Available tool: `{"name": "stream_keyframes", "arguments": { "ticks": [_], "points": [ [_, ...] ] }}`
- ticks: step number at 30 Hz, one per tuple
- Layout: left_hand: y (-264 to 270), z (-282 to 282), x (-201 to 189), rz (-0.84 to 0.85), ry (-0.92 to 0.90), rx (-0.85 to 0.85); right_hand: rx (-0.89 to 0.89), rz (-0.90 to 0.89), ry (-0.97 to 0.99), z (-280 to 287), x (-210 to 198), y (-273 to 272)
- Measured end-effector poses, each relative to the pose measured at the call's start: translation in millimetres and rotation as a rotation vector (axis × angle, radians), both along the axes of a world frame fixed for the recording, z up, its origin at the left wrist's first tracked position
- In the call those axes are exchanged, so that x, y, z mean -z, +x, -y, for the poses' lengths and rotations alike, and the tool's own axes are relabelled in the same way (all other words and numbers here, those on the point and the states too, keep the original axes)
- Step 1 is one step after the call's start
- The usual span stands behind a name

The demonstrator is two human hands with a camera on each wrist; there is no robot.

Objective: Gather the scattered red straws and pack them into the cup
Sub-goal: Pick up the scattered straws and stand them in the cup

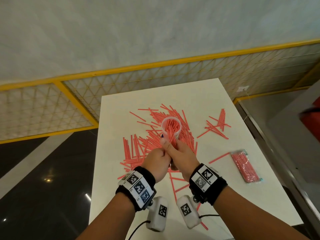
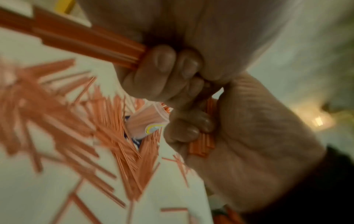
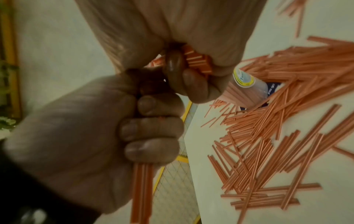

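Observation:
A clear plastic cup (image 1: pixel 171 126) partly filled with red straws stands in the middle of a big scatter of loose red straws (image 1: pixel 138 146) on the white table (image 1: pixel 110 196). My two hands are pressed together just in front of the cup, above the pile. My left hand (image 1: pixel 158 160) grips a bundle of straws (image 2: pixel 76 37) in its fist. My right hand (image 1: pixel 180 153) grips another bunch, whose cut ends (image 3: pixel 195 60) show under its fingers and whose far ends point at the cup. The right wrist view shows the cup (image 3: pixel 247 91) just beyond the fingers.
A smaller group of straws (image 1: pixel 216 125) lies to the right, and a clear packet of straws (image 1: pixel 244 166) sits near the table's right edge. Something blue (image 3: pixel 275 87) shows under the pile by the cup. A yellow mesh fence (image 1: pixel 78 101) runs behind the table.

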State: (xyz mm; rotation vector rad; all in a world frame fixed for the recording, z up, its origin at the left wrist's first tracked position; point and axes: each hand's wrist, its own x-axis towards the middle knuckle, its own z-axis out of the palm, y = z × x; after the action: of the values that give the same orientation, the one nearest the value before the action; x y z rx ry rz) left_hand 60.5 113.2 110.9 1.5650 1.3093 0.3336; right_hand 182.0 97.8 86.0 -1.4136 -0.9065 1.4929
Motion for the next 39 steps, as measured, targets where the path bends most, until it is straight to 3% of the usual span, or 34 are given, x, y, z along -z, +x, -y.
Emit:
{"name": "stream_keyframes", "arguments": {
  "ticks": [5, 9, 16, 27, 30, 34, 36, 39],
  "points": [
    [-2, -3, 3, -0.142, 0.079, 0.16, 0.021, 0.149, -0.022, -6, 10, 3],
    [-1, 5, 3, -0.021, 0.064, 0.124, 0.094, 0.172, -0.028, -14, 8, 10],
    [0, 14, 8, 0.08, 0.131, 0.019, 0.338, -0.164, -0.175, -31, 3, 20],
    [-20, 7, 10, -0.072, 0.137, -0.05, 0.527, -0.444, -0.089, -38, -1, 23],
    [-24, 5, 10, -0.048, 0.167, -0.151, 0.474, -0.4, -0.072, -38, -1, 27],
    [-16, -5, 9, 0.103, 0.155, -0.349, 0.253, -0.243, -0.032, -26, -6, 16],
    [-9, -11, 3, 0.181, 0.142, -0.364, 0.111, -0.164, -0.021, -22, -3, 8],
    [1, -14, -9, 0.135, 0.218, -0.277, 0.025, -0.191, -0.037, -22, 0, -5]
  ]
}}
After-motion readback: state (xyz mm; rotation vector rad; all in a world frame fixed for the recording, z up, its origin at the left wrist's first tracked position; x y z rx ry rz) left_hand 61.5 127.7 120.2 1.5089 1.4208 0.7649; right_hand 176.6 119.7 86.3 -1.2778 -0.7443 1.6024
